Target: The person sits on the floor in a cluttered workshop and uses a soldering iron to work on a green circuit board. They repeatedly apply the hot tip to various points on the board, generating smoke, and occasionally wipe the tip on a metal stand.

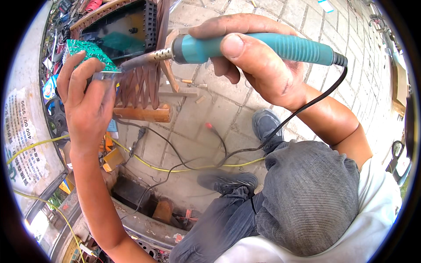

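Note:
My right hand is wrapped round the teal ribbed handle of a soldering iron, held level with its tip pointing left. A black cord leaves the rear of the handle and drops toward the ground. My left hand grips a green circuit board from below, fingers curled over its near edge. The iron's dark tip reaches the board's right corner; I cannot tell whether it touches. Solder points dot the board's upper face. Something pale and shiny sits under the board by my left fingers, its kind unclear.
A woven brown stool holds a black casing behind the board. Black cables and a yellow cord cross the paved ground. A metal trough with scraps lies below. Assorted clutter lines the left, beside a printed white panel.

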Demonstrator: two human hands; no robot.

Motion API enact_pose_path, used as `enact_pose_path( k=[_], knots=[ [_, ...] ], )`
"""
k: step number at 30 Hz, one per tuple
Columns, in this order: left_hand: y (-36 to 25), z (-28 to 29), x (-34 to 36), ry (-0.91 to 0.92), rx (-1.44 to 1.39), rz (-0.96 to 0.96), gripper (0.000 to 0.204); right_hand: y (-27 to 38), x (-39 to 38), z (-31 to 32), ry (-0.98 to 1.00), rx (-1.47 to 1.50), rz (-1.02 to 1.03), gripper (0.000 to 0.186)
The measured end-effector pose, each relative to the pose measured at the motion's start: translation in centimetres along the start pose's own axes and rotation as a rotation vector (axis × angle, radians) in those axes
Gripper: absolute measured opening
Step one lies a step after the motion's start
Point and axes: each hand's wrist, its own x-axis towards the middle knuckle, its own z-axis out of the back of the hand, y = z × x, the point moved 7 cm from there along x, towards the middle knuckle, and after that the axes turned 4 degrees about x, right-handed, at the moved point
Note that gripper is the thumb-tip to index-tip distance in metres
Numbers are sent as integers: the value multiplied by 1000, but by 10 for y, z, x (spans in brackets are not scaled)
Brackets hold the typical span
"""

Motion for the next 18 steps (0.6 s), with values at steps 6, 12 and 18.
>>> enact_pose_path(
  k=[6, 12, 18],
  knots=[
    [0, 0, 0, -23, 6, -10, 19, -2, 1, 0, 1, -30, 19, 41],
    [0, -1, -1, -21, -3, -10, 19, -2, 2, 2, -20, 39, -23, 34],
    [3, -3, -3, 14, -9, -1, 18, 2, 1, -1, -115, 33, -163, 31]
  ],
)
